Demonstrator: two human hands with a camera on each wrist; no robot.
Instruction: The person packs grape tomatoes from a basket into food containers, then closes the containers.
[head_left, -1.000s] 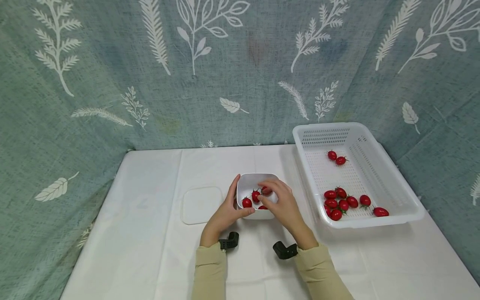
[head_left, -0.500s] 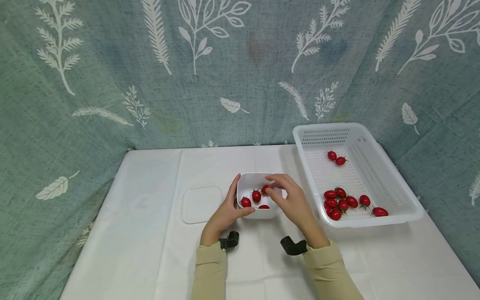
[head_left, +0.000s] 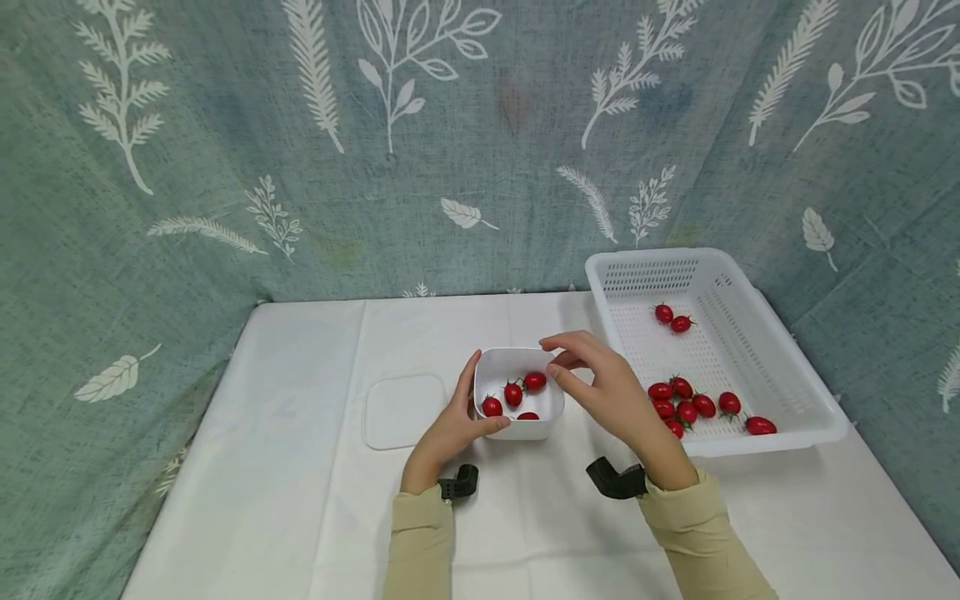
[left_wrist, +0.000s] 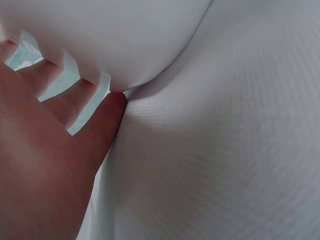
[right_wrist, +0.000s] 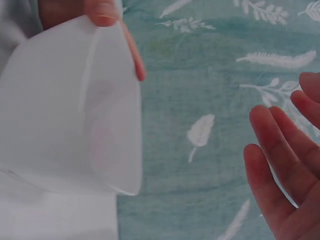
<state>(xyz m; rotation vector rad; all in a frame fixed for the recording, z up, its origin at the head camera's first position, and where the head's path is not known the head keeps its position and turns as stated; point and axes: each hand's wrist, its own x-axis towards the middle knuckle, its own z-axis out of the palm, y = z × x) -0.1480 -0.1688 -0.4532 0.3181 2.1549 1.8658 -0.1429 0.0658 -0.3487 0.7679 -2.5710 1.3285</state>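
Observation:
A small white square box (head_left: 519,430) stands on the table with several cherry tomatoes (head_left: 535,382) in it. At its left side my left hand (head_left: 452,425) holds it, thumb over the front rim and fingers along the wall. The left wrist view shows those fingers (left_wrist: 107,107) against the box's side. My right hand (head_left: 609,385) is in the air just beyond the box's right rim, fingers loosely bent, holding nothing. In the right wrist view its fingers (right_wrist: 270,135) are spread apart from the box, and the box's inside is hardly visible.
A white perforated basket (head_left: 738,333) stands at the right with several cherry tomatoes (head_left: 703,406), most grouped near its front. Left of the box lies a flat, translucent square lid (head_left: 405,412). A green leaf-patterned cloth (head_left: 465,167) hangs behind the white table (head_left: 300,375).
My right hand let go of a cherry tomato inside the box and has drawn out to the right, past the rim. The left hand and the box have stayed put.

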